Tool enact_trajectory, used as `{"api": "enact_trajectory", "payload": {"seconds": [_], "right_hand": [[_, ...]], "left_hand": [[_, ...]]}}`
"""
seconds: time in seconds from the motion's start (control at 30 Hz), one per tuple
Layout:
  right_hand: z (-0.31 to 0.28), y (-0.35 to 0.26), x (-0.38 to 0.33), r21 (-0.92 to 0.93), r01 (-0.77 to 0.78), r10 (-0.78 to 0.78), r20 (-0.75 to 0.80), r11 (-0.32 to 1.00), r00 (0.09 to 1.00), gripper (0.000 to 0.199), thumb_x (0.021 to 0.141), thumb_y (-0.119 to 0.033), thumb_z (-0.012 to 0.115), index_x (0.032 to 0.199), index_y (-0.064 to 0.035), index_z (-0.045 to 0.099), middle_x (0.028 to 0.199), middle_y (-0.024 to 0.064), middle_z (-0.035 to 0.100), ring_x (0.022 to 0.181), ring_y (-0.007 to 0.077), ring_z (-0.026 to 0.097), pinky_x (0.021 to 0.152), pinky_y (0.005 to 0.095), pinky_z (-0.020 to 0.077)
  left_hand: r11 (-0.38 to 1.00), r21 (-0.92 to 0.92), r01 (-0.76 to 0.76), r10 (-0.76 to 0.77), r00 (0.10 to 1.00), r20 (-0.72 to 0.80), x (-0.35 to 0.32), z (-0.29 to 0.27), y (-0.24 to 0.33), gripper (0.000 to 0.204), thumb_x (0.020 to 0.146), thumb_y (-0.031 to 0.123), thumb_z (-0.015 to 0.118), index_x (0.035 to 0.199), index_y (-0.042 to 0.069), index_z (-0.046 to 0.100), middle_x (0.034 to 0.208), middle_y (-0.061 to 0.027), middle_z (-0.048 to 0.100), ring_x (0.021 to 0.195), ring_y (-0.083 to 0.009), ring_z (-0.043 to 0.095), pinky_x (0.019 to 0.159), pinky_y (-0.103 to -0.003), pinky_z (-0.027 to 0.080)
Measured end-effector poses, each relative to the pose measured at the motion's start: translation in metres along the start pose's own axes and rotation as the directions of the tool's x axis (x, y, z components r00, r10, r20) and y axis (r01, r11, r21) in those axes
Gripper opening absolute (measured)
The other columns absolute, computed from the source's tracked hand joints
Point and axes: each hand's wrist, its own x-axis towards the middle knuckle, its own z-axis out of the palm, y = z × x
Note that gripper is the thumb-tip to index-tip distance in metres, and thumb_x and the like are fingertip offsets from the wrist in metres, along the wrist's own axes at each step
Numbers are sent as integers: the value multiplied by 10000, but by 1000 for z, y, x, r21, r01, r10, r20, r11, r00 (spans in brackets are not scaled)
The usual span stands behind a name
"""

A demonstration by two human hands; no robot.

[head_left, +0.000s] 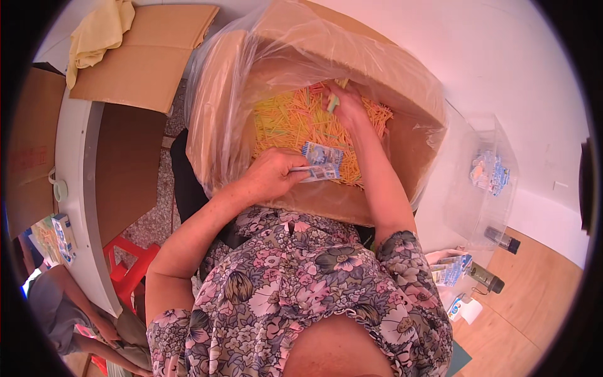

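Observation:
A large cardboard box point(326, 204) lined with a clear plastic bag sits in front of me, filled with thin yellow, orange and green sticks point(295, 122). My left hand point(273, 173) grips a small blue-and-white printed packet point(319, 162) at the box's near side. My right hand point(347, 103) reaches deep into the box, its fingers closed on a few sticks at the far side of the pile.
Flattened cardboard point(147, 60) with a yellow cloth point(97, 34) lies at the upper left on a white table point(75, 207). A clear plastic bin point(487, 176) with printed packets stands at the right. Two bottles point(493, 279) lie nearby. A red stool point(129, 267) and another person point(59, 308) are at lower left.

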Motion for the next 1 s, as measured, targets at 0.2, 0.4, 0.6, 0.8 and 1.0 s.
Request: {"api": "enact_trajectory", "payload": {"seconds": [0.2, 0.4, 0.6, 0.8, 1.0], "right_hand": [[-1, -6, 4, 151, -132, 143, -58, 980, 988, 80, 887, -106, 531, 824, -88, 484, 603, -22, 417, 458, 72, 362, 388, 211, 259], [-1, -3, -17, 417, -228, 167, 176, 880, 970, 190, 921, -225, 509, 781, -113, 447, 588, -48, 357, 446, 66, 305, 390, 202, 232], [55, 5, -108, 369, -384, 282, 301, 846, 911, 281, 934, -344, 483, 771, -115, 467, 648, 10, 457, 620, 140, 491, 553, 275, 428], [57, 8, -131, 227, -260, 222, 180, 938, 958, 369, 922, -425, 469, 827, -75, 534, 816, 78, 609, 779, 184, 593, 729, 313, 498], [39, -13, -147, 184, -123, 83, 212, 975, 974, 417, 929, -369, 467, 1083, 8, 557, 763, 57, 594, 766, 186, 591, 720, 290, 486]], "left_hand": [[997, 12, 73, -73, 997, -14, -1, -6, 8, 117, 759, 109, 640, 831, 20, 614, 743, -167, 587, 727, -347, 582, 631, -403, 450], [981, -78, 176, -169, 982, 86, -2, -6, 8, 115, 761, 102, 644, 827, 14, 611, 736, -166, 589, 687, -291, 591, 621, -369, 450], [967, -228, 109, -53, 970, 238, -4, -1, 2, 139, 816, 95, 625, 877, -25, 593, 694, -75, 569, 661, -102, 505, 648, -280, 437], [969, -238, 72, -14, 972, 236, -4, -3, 10, 131, 808, 86, 634, 888, -14, 610, 734, -31, 584, 709, -104, 510, 689, -270, 432], [934, -358, -13, 46, 996, 83, -4, 5, 25, 156, 806, 91, 641, 935, 2, 644, 731, -9, 590, 748, -96, 527, 726, -242, 429]]}}
